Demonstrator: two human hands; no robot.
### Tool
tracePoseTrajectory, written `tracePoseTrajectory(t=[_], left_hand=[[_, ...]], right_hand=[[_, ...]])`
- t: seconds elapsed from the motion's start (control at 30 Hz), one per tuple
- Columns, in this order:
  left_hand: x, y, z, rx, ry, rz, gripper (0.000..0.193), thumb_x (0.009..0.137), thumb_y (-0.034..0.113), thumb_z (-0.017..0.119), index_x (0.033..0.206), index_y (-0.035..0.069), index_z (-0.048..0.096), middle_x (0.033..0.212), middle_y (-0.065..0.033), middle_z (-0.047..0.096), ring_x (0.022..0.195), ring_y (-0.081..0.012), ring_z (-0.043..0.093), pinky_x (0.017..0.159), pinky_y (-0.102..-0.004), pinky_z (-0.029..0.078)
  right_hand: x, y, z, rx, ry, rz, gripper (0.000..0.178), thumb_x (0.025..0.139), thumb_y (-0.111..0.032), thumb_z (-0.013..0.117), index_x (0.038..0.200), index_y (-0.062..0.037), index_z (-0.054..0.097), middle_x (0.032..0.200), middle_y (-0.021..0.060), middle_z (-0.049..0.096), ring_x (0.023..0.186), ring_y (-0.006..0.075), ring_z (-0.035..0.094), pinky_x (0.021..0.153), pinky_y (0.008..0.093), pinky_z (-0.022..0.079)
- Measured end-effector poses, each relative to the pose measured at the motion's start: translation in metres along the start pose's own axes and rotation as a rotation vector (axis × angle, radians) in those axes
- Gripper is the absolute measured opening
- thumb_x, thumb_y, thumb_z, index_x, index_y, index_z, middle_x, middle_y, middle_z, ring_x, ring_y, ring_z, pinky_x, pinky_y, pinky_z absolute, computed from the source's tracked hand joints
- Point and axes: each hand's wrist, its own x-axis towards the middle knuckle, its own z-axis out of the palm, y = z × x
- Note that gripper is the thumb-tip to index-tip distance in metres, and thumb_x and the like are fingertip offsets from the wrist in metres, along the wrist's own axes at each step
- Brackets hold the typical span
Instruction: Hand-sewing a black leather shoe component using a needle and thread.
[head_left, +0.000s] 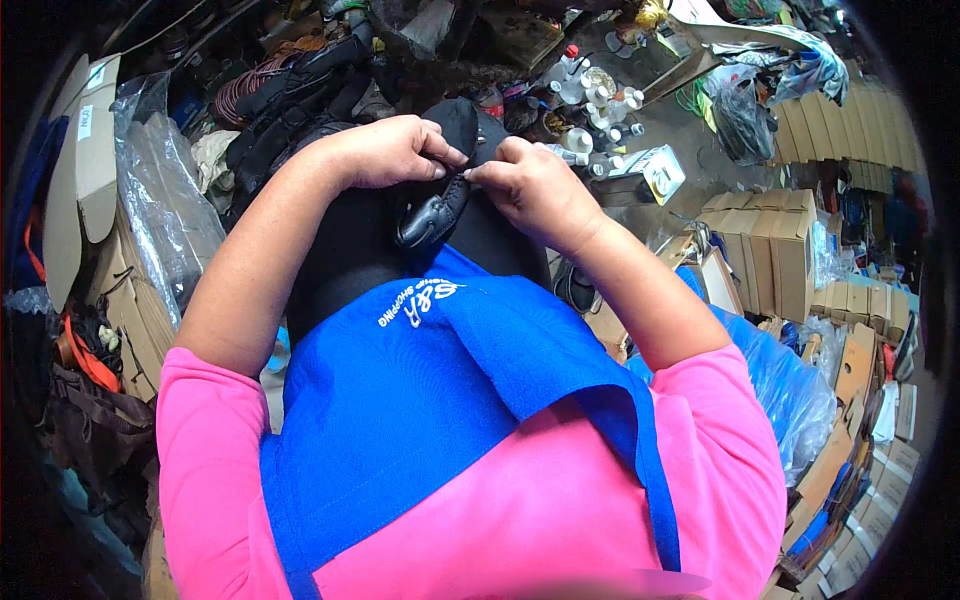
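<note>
My left hand (392, 150) and my right hand (535, 185) meet over my lap, both pinching a small black leather shoe piece (433, 213). The piece hangs down from my fingertips, glossy and curved, with stitching along its edge. My left fingers grip its upper end; my right thumb and forefinger pinch the same spot from the other side. Below the hands lie my black trousers (350, 250) and a blue apron (420, 400) over a pink shirt.
Folded cardboard boxes (765, 245) stack at the right, with more flat cartons (85, 160) and plastic sheeting (165, 215) at the left. Small bottles and jars (590, 100) stand on the floor ahead. Dark straps and cords (285, 85) pile at the upper left. A blue plastic bag (790, 385) sits right.
</note>
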Motion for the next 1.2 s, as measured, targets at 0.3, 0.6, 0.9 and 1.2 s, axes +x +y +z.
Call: tracePoseTrajectory(t=[0.3,0.6,0.9,1.2], left_hand=[[0.006,0.009,0.002,0.224,0.194,-0.005,0.029,0.07,-0.001,0.068,0.099,0.001,0.066,0.093,-0.0123,0.061,0.091,-0.026,0.06,0.084,-0.0337,0.047],[0.004,-0.004,0.003,0.036,0.329,0.018,0.023,0.068,0.003,0.073,0.09,0.007,0.07,0.088,-0.0089,0.062,0.089,-0.0243,0.063,0.079,-0.0315,0.05],[-0.025,0.018,0.032,0.28,0.797,-0.03,0.045,0.061,0.007,0.08,0.102,0.005,0.06,0.103,-0.0096,0.057,0.1,-0.0283,0.058,0.087,-0.0351,0.047],[-0.026,0.012,0.047,0.248,0.65,-0.032,0.02,0.072,0.01,0.073,0.087,0.005,0.061,0.094,-0.0111,0.06,0.087,-0.0295,0.062,0.079,-0.0368,0.05]], right_hand=[[0.04,-0.024,-0.009,-0.411,-0.324,-0.027,0.016,0.079,-0.013,0.057,0.088,-0.0087,0.07,0.093,0.0146,0.062,0.087,0.0295,0.064,0.077,0.0409,0.049],[0.032,0.004,-0.01,-0.005,-0.24,0.106,0.017,0.074,-0.018,0.071,0.09,-0.0115,0.072,0.08,0.0133,0.062,0.083,0.031,0.062,0.074,0.0405,0.051],[0.028,0.026,0.001,0.65,-0.203,0.538,0.025,0.082,-0.027,0.071,0.087,-0.0034,0.065,0.072,0.0009,0.061,0.07,0.0085,0.056,0.066,0.0279,0.047],[0.005,0.025,0.012,0.34,0.014,0.237,0.022,0.072,-0.02,0.074,0.077,-0.0042,0.06,0.089,0.0097,0.053,0.086,0.0262,0.055,0.078,0.0354,0.045]])
